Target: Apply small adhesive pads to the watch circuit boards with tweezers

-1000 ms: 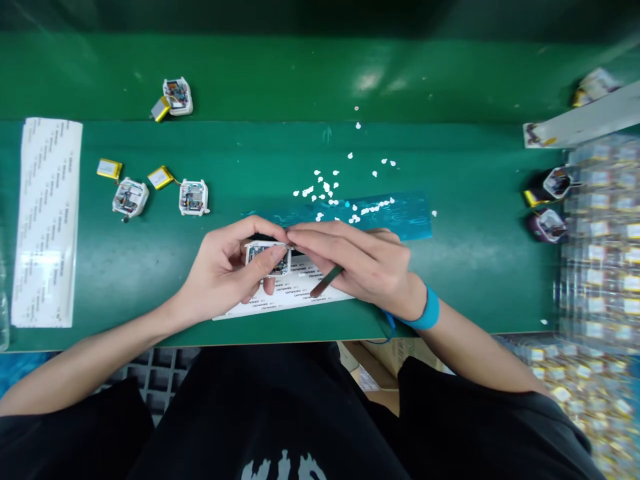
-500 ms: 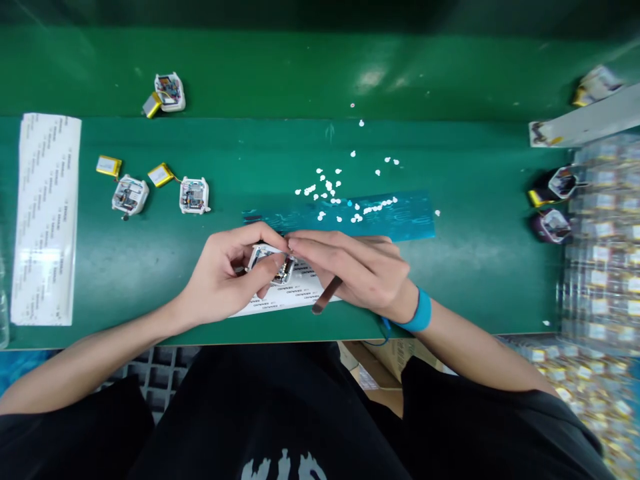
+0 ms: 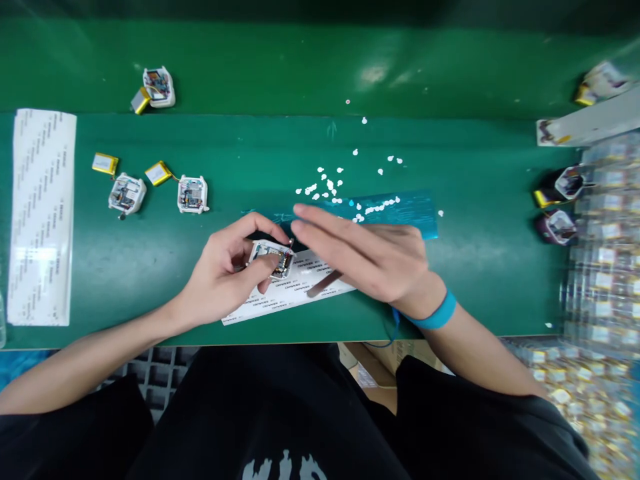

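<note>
My left hand (image 3: 233,270) is closed round a small white casing (image 3: 270,257) with an exposed circuit board, its thumb lying over the board. Above and to the right of that casing is my right hand (image 3: 373,257), fingers stretched out to the left. A brown, tweezer-like tool (image 3: 324,285) sticks out beneath its palm; the grip on it is hidden. Under both hands lies a white printed strip (image 3: 285,293). Just beyond is a blue film (image 3: 425,213), with small white round stickers (image 3: 330,185) scattered on and around it.
White casings with yellow batteries rest at the left (image 3: 127,194), beside another (image 3: 193,194), and at the back (image 3: 160,87). A printed sheet stack (image 3: 43,220) lies far left. Dark casings (image 3: 557,227) and stacked clear trays (image 3: 605,267) are at the right.
My right hand has moved right and away from the casing, its fingers lifting off and straightening. More of the white strip shows. My left hand still holds the casing.
</note>
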The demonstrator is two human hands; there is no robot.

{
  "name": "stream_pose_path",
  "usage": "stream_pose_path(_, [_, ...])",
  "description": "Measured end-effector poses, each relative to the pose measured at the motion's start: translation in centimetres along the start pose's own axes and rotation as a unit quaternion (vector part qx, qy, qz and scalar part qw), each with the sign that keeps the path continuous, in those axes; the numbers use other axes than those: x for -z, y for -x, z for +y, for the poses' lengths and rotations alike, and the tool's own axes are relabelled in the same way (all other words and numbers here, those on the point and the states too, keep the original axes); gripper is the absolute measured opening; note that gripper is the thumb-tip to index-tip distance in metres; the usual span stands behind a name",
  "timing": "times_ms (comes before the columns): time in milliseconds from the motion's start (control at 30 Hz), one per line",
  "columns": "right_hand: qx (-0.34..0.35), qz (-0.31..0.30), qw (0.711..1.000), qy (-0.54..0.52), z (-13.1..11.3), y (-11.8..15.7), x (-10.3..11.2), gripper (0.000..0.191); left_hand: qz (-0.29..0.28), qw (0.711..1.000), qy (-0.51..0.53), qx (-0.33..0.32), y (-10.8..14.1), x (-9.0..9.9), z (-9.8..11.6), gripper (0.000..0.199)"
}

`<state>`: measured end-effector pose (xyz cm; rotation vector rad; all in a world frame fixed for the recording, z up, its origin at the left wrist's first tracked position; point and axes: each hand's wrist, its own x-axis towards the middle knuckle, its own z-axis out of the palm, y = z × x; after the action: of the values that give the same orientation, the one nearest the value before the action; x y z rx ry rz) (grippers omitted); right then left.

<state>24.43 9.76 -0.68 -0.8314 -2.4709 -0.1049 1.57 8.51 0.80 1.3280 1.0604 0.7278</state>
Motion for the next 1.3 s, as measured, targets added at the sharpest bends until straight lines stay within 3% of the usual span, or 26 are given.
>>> stream_pose_path(67, [0.045,-0.011,0.999,0.002,-0.3,-0.1,0.2,0.037,-0.005,1.0,0.006,0.002,0.0,0.0,0.0,0.014])
stream_pose_path(200, [0.058,-0.011,0.998,0.012,-0.4,-0.1,0.1,0.027,-0.007,1.0,0.008,0.002,0.1,0.0,0.0,0.013])
stream_pose_path(467, [0.061,-0.026,0.997,-0.041,-0.7,0.1,0.0,0.027,0.021,0.999,-0.034,-0.025,0.3,-0.5,-0.6,0.014])
stream_pose_path(767, [0.081,-0.01,0.996,0.048,-2.6,-0.4,-0.4,0.031,0.076,0.98,-0.131,-0.131,1.5,-1.0,-1.7,0.01])
stream_pose_path(867, [-0.012,-0.009,0.997,-0.078,-2.7,-0.5,-0.5,0.031,0.091,0.975,-0.13,-0.153,1.5,-1.0,-1.9,0.01])
stream_pose_path(967, [-0.128,-0.026,0.961,-0.243,-2.5,-0.8,-0.3,0.027,0.091,0.977,-0.124,-0.149,1.4,-1.0,-1.9,0.009])
stream_pose_path(1133, [-0.219,-0.053,0.896,-0.382,-2.4,-1.3,-0.4,0.016,0.054,0.973,-0.154,-0.162,1.5,-1.0,-1.6,0.013])
stream_pose_path(1233, [-0.27,-0.05,0.858,-0.433,-2.7,-1.6,-0.7,0.022,0.033,0.973,-0.153,-0.168,1.8,-1.0,-1.5,0.022])
stream_pose_path(1300, [-0.277,-0.057,0.852,-0.441,-2.8,-1.8,-0.4,0.025,0.032,0.975,-0.142,-0.167,1.9,-1.0,-1.5,0.022])
